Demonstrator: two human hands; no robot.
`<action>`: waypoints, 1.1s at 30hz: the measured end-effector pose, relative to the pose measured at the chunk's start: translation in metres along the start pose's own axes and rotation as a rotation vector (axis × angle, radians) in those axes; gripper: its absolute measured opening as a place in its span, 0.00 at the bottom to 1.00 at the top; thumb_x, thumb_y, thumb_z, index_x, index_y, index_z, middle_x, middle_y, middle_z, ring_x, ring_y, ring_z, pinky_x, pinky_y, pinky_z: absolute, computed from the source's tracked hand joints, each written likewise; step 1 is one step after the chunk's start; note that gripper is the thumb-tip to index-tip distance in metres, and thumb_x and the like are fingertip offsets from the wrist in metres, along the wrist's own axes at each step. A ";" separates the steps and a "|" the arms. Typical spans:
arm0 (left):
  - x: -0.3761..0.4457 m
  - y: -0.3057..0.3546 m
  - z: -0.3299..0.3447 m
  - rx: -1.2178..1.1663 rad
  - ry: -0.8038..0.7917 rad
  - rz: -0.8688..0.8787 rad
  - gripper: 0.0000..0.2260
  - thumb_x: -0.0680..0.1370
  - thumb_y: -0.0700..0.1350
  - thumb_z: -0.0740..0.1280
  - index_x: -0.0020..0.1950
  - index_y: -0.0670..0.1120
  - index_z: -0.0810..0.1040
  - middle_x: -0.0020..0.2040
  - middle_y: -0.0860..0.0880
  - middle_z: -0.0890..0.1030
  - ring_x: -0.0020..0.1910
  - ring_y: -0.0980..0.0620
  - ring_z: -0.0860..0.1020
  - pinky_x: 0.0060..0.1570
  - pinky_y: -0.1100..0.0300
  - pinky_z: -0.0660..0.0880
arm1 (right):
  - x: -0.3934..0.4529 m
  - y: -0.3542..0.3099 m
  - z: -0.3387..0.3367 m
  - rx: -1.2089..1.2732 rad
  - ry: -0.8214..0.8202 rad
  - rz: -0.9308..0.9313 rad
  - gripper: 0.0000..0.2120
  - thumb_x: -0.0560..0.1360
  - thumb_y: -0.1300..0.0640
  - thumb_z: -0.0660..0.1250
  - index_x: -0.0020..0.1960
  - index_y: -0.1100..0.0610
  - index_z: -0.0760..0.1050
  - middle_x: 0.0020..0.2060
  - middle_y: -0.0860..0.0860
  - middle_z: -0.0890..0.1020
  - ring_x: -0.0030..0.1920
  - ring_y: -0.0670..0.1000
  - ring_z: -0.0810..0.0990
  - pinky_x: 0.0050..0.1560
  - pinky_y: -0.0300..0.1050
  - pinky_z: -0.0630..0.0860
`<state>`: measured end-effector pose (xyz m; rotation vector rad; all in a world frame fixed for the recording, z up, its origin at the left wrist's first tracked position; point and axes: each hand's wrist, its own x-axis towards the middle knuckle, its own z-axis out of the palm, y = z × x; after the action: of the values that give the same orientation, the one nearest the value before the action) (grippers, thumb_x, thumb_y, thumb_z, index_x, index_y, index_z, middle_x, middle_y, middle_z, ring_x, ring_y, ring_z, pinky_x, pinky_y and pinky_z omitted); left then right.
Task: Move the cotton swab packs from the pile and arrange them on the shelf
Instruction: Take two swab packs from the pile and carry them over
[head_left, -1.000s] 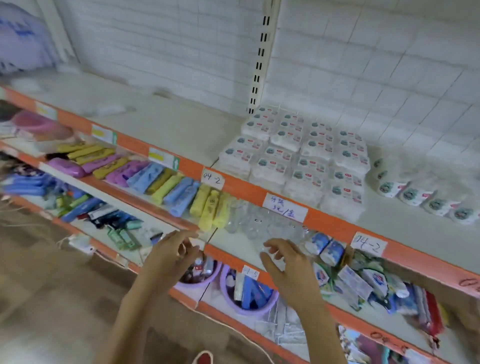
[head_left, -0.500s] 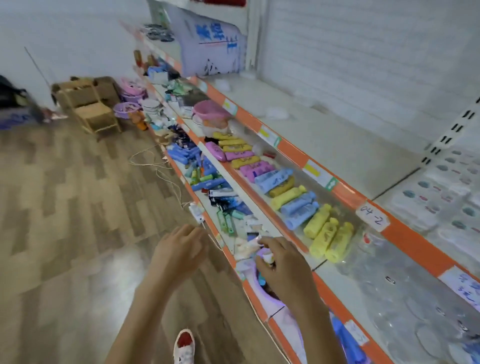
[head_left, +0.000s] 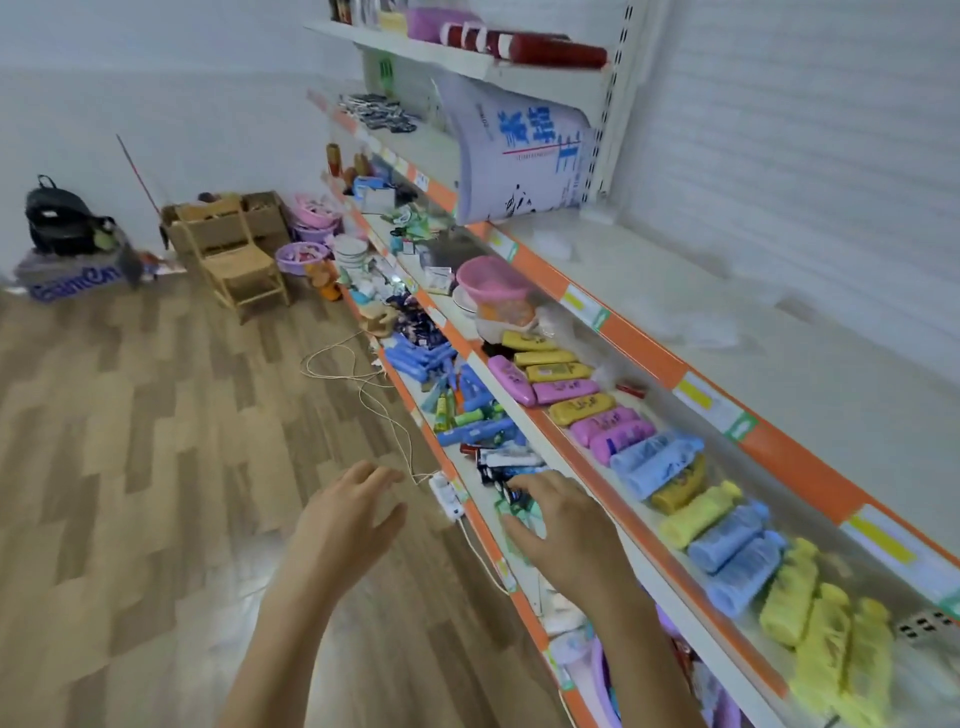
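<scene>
My hands are out in front of me and apart, neither one holding anything: the left hand (head_left: 345, 525) hangs over the floor (head_left: 130, 441) with its fingers loosely spread, and the right hand (head_left: 563, 525) hovers over the lower shelf (head_left: 485, 525), fingers relaxed and slightly bent above some small green and dark packets (head_left: 511, 501). I cannot tell whether the fingertips touch them. I see no cotton swab packs anywhere in this view, and no pile I can be sure of. On the upper shelf (head_left: 831, 395), to my right and above the right hand, only a few pale, blurred wrappers (head_left: 701, 332) lie, too unclear to name. The shelves run away from me toward the far left, where baskets (head_left: 304, 254), a chair (head_left: 239, 260) and boxes (head_left: 260, 208) sit on the floor at the end of the run. My guess is that the pile is somewhere down that way, along the shelves' long axis. If so, neither hand is near it, and I must walk before I reach. The right hand is on the shelf side and the left on the open aisle side.
</scene>
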<state>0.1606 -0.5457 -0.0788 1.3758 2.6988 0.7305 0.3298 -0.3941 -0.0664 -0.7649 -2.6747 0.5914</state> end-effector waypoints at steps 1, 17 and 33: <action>0.013 -0.005 0.004 -0.006 -0.013 0.014 0.12 0.74 0.47 0.68 0.56 0.50 0.77 0.51 0.52 0.78 0.49 0.50 0.78 0.40 0.58 0.72 | 0.012 0.003 0.002 -0.003 -0.005 0.014 0.17 0.76 0.48 0.61 0.64 0.48 0.69 0.58 0.44 0.75 0.57 0.45 0.72 0.53 0.38 0.69; 0.345 0.061 0.028 -0.015 -0.034 0.474 0.14 0.77 0.48 0.63 0.63 0.51 0.73 0.57 0.57 0.74 0.52 0.56 0.74 0.43 0.67 0.68 | 0.255 0.129 -0.083 -0.106 0.265 0.090 0.16 0.75 0.46 0.62 0.61 0.49 0.72 0.56 0.45 0.75 0.58 0.48 0.73 0.56 0.43 0.69; 0.581 0.105 0.126 0.026 -0.395 0.776 0.33 0.65 0.62 0.66 0.69 0.56 0.66 0.66 0.47 0.65 0.67 0.46 0.60 0.66 0.54 0.57 | 0.278 0.203 -0.125 -0.008 -0.159 0.508 0.31 0.63 0.34 0.70 0.63 0.41 0.66 0.54 0.42 0.71 0.57 0.41 0.70 0.60 0.42 0.68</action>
<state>-0.0851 0.0046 -0.0394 2.3008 1.8494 0.3643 0.2398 -0.0446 -0.0055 -1.4740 -2.6195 0.7858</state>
